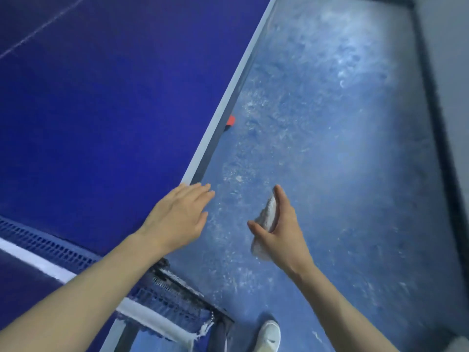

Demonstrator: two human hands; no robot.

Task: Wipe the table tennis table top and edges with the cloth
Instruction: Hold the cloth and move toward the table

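Where the right hand (pixel 278 224) grips it, the cloth (pixel 266 214) is half hidden.

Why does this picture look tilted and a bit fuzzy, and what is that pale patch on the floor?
Head view: the wide-angle lens and a tilted head slant the table edge diagonally. Everything is slightly soft, the cloth in the right hand included. The pale patch on the floor looks like light reflecting off scuffed paint. The left hand casts no sharp shadow, suggesting diffuse lighting.
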